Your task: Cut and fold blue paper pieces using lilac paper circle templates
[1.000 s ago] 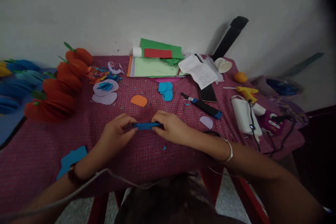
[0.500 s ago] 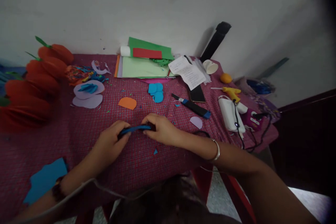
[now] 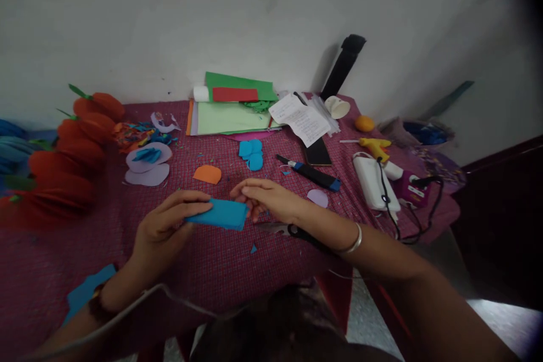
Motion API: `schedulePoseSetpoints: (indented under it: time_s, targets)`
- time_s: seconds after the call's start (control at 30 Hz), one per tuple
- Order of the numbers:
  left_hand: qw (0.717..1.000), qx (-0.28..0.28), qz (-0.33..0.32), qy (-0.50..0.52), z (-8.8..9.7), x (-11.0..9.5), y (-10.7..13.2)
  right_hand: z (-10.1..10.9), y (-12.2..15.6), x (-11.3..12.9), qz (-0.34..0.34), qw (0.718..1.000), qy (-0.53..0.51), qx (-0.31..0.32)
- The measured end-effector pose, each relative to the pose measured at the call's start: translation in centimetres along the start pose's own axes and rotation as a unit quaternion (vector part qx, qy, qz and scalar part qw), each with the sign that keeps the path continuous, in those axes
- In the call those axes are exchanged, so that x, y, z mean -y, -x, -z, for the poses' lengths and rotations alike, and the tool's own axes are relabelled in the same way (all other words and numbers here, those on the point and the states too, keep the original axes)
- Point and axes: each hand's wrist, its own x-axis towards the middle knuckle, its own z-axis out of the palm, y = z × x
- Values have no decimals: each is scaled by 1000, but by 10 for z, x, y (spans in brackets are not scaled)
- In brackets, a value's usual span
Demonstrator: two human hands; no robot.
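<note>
A folded strip of blue paper (image 3: pixel 218 213) is held out flat over the cloth, several layers showing along its lower edge. My left hand (image 3: pixel 169 218) pinches its left end, fingers on top and thumb below. At the right end, the curled fingers of my right hand (image 3: pixel 261 198) take the short edge; part of their contact is hidden. Beneath my right forearm lie scissors (image 3: pixel 292 230), their handles partly covered. A larger blue sheet (image 3: pixel 87 291) is by my left wrist. Rounded blue cutouts (image 3: pixel 253 154) and an orange cutout (image 3: pixel 207 174) rest beyond my hands.
Red paper pumpkins (image 3: pixel 63 181) stand at left, near coloured scraps (image 3: pixel 136 133) and lilac cutouts (image 3: pixel 148 174). Paper sheets (image 3: pixel 229 119) lie at the back. To the right are a box cutter (image 3: pixel 316 175), a phone (image 3: pixel 317 153), a yellow glue gun (image 3: pixel 375 148) and a corded white box (image 3: pixel 375 184).
The blue paper has turned from edge-on to showing its broad face. My left hand has shifted its grip over the top, and the scissors by my right forearm now show.
</note>
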Motion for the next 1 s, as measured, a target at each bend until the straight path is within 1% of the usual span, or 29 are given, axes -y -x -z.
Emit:
schedulePoseSetpoints:
  time_s: [0.07,0.13,0.17,0.2,0.23,0.27,0.3,0.33,0.37,0.4,0.43,0.47,0.53,0.67,0.77,0.83,0.87,0.9,0.97,1.0]
  targets:
    - [1000,5,-7,17,-1,-3,-4,-2,1,4,-61,995,-63,46]
    - [999,0,17,45,-7,-6,-9,-4,1,6,-86,988,-107,65]
    - [996,-16,47,67,-11,-8,-11,-5,1,6,-87,987,-126,58]
    - [989,-44,89,106,-15,-10,-14,-6,0,6,-85,985,-142,45]
    - [973,-76,139,168,-20,-12,-16,-7,-1,6,-81,984,-159,28]
    - [944,-107,190,248,-25,-15,-18,-7,-2,6,-74,982,-176,10]
    - [900,-125,235,345,-29,-17,-21,-8,-3,6,-67,979,-191,-6]
    - [848,-127,269,440,-33,-20,-23,-8,-4,6,-59,977,-204,-19]
    - [797,-117,290,517,-37,-22,-25,-9,-5,6,-54,975,-214,-27]
    - [758,-105,299,570,-41,-25,-27,-9,-6,6,-50,973,-222,-32]
    - [732,-96,306,602,-45,-27,-29,-10,-6,5,-48,972,-228,-34]
    - [719,-95,309,616,-49,-29,-32,-11,-6,5,-50,971,-231,-35]
    - [713,-113,320,614,-57,-33,-37,-13,-6,4,-53,971,-229,-33]
    - [727,-155,356,566,-70,-37,-48,-16,-3,2,-46,982,-179,-46]
    - [745,-157,353,543,-72,-37,-53,-13,-1,0,-34,995,-76,-48]
    - [757,-165,356,522,-72,-34,-51,-10,-1,-1,15,998,32,-60]
    - [763,-175,360,508,-72,-32,-50,-9,0,-2,54,991,94,-74]
    - [769,-189,362,492,-71,-30,-48,-8,1,-2,96,979,156,-86]
    - [775,-216,368,465,-70,-26,-44,-8,3,-2,164,945,267,-94]
    - [775,-229,373,455,-70,-24,-43,-8,5,-1,184,928,313,-87]
